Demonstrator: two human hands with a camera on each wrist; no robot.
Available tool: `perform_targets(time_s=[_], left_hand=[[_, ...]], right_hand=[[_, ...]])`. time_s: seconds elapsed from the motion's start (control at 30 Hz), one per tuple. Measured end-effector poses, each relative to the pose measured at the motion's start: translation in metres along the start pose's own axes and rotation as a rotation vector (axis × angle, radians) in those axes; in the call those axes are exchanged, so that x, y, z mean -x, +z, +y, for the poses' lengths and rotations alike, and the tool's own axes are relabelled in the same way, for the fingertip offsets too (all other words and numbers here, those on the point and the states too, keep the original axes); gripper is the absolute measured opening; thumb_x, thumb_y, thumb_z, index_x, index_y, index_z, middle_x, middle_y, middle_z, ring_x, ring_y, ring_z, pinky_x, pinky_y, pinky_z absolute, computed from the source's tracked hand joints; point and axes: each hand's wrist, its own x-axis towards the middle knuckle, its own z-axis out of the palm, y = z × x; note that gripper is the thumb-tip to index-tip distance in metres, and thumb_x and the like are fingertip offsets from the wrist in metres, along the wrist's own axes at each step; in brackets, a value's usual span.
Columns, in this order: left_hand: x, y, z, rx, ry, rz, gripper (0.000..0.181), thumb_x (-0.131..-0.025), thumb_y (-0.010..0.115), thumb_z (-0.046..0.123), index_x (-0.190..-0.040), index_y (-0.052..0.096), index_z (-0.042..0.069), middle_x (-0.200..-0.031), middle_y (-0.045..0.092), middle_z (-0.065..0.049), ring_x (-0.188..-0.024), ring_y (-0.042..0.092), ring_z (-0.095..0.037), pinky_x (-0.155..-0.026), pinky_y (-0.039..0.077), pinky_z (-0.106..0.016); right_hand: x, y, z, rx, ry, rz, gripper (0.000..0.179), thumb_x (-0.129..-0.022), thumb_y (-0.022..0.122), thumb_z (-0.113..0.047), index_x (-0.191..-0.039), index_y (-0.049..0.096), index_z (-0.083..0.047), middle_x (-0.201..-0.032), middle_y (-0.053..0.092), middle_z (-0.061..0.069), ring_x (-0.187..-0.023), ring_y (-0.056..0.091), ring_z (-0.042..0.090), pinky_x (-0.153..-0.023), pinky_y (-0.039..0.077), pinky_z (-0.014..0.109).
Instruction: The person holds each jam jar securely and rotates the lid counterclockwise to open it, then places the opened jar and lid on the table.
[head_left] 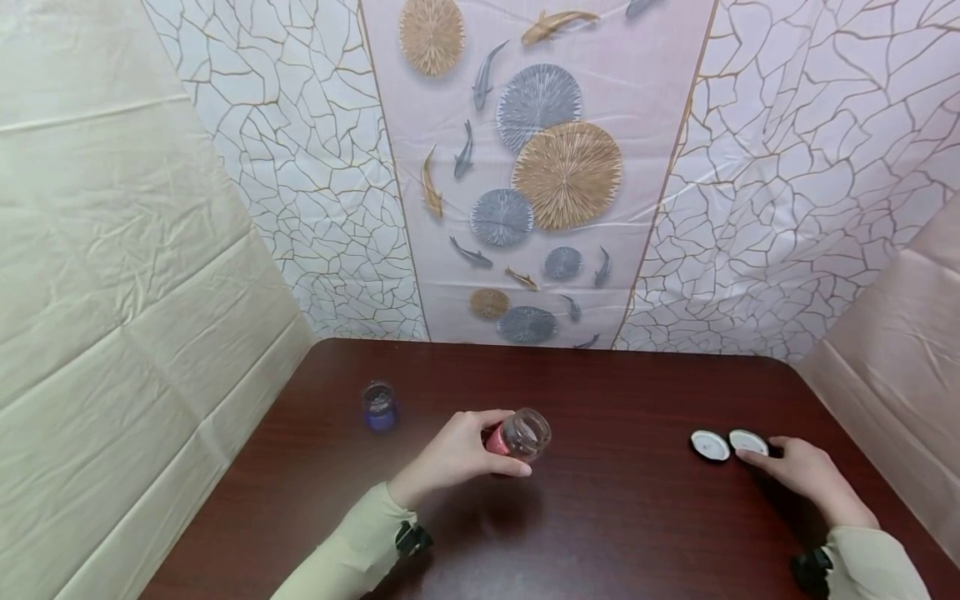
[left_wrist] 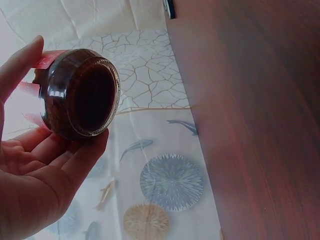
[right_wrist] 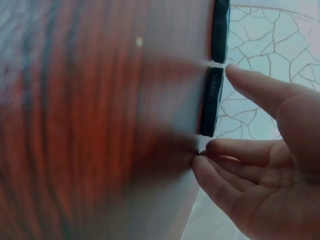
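My left hand (head_left: 468, 450) grips a glass jar (head_left: 527, 435) with a red label, raised over the table and tilted, its lidless mouth turned up to the right. In the left wrist view, thumb and fingers lie round the jar's sides, and its thick base (left_wrist: 94, 100) shows dark contents. My right hand (head_left: 808, 473) is low at the right, thumb and fingertips at the edges of a black lid (head_left: 748, 443) lying white inside up. Seen from the right wrist, that lid (right_wrist: 212, 102) has a printed date on its side, between the spread thumb and fingers.
A second black lid (head_left: 709, 446), also white side up, lies just left of the first. At the back left stands a small glass jar (head_left: 380, 407) with a blue-purple lower part. The dark wooden table (head_left: 600, 517) meets patterned cloth at its far edge.
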Motion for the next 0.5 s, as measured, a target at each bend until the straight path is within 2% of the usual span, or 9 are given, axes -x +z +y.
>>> perform_targets(time_s=[0.27, 0.5], left_hand=[[0.000, -0.005, -0.004, 0.021, -0.008, 0.056, 0.058, -0.072, 0.091, 0.041, -0.123, 0.071, 0.019, -0.096, 0.071, 0.016, -0.086, 0.063, -0.006, -0.077, 0.051, -0.026], [-0.001, -0.008, -0.011, 0.039, -0.041, 0.110, 0.062, -0.072, 0.091, 0.038, -0.127, 0.070, 0.017, -0.098, 0.071, 0.015, -0.090, 0.063, -0.004, -0.082, 0.051, -0.026]], right_hand=[[0.001, 0.000, -0.001, 0.000, -0.012, 0.017, 0.085, -0.094, 0.064, -0.049, -0.116, 0.049, 0.031, -0.115, 0.053, 0.049, -0.108, 0.050, 0.064, -0.088, 0.044, 0.065], [0.001, -0.001, -0.001, 0.005, -0.011, 0.005, 0.086, -0.095, 0.063, -0.051, -0.116, 0.049, 0.031, -0.115, 0.053, 0.049, -0.108, 0.050, 0.064, -0.088, 0.044, 0.065]])
